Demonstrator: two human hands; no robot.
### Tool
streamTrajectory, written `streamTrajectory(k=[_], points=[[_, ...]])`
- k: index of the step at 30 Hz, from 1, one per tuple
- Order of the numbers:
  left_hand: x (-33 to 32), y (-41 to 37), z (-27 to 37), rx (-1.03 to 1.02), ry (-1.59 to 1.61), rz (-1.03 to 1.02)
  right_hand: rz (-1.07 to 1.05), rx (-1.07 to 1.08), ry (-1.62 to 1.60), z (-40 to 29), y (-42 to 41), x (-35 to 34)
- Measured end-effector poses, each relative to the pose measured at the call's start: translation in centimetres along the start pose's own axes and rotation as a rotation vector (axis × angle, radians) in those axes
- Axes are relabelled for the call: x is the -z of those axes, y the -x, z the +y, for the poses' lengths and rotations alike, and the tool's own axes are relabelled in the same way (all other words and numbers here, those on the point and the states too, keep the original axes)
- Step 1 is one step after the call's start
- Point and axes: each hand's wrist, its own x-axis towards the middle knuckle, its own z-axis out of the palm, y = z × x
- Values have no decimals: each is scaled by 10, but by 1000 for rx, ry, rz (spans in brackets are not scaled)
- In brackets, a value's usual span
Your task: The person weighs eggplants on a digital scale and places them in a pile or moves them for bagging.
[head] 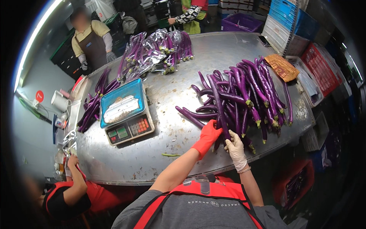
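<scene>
Long purple eggplants point(237, 94) lie in a large loose pile on a metal table point(171, 94). My left hand point(210, 136), in a red rubber glove, has its fingers around an eggplant at the near left side of the pile. On the lower end of a long eggplant point(218, 100) my right hand point(236, 148), in a pale thin glove, is closed. A digital scale point(130, 128) with a blue pan point(121, 103) stands to the left; the pan holds no eggplant. Clear-bagged eggplants point(154, 51) lie beyond it, and loose ones point(91, 111) lie at its left.
An orange-brown bag point(282, 67) and a phone point(264, 41) rest near the right edge. Plastic crates point(320, 70) line that side. Co-workers stand at the far left point(93, 43), across the table point(194, 17) and at the near left point(71, 191). A green strip point(171, 155) lies near the front.
</scene>
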Motion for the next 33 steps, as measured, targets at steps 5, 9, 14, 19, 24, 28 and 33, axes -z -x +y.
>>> streamTrajectory(k=[5,9,14,19,24,28,33], points=[[55,32,17,209,631,-503,-362,-147,-560,-52,13,11],[67,72,2,276,889,-511,-464,-217,-622,-45,10,8],[46,86,-55,446,1196,-391,-420,-343,-591,-6,16,-28],[41,84,-82,462,1310,-347,-395,-355,-510,3,30,-37],[27,86,-64,570,1093,-33,-420,-316,-340,-20,22,-30],[38,95,-46,619,961,2,-501,-257,-313,-37,21,-27],[45,92,-36,489,681,128,-446,-186,-400,-33,14,-26]])
